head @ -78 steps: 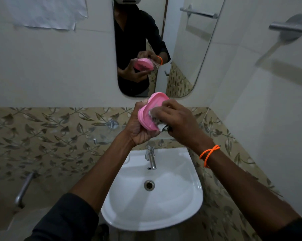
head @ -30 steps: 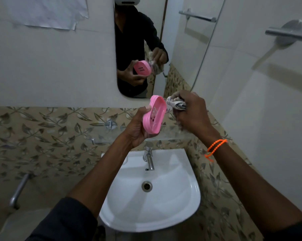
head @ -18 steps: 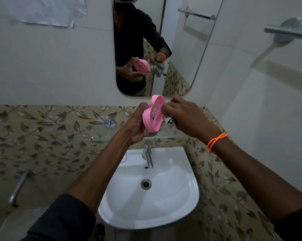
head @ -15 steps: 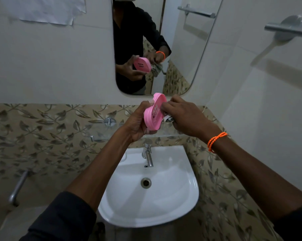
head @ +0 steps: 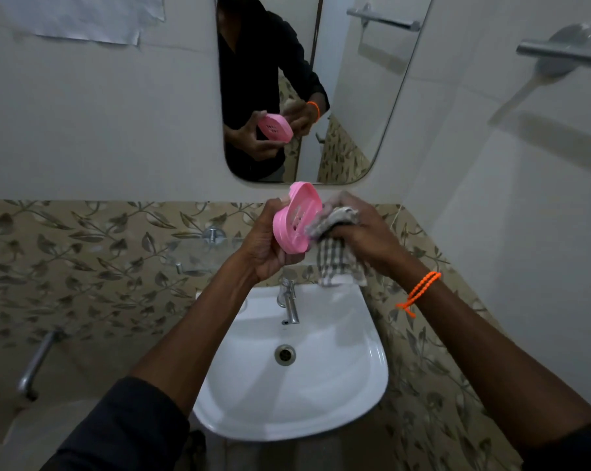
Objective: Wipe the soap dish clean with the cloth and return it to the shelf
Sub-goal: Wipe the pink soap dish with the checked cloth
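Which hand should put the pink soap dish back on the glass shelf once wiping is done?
Left, probably. The left hand already grips the soap dish just above the glass shelf, while the right hand holds the cloth.

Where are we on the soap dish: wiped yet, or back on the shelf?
Done: nothing visibly finished. In hand: the left hand holds the pink plastic soap dish tilted over the white basin; the right hand presses the checked grey cloth against it. Left: finish wiping, return it to the glass shelf.

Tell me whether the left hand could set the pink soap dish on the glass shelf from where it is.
Probably yes: the left hand grips the soap dish just above the glass shelf, with nothing visible between them.
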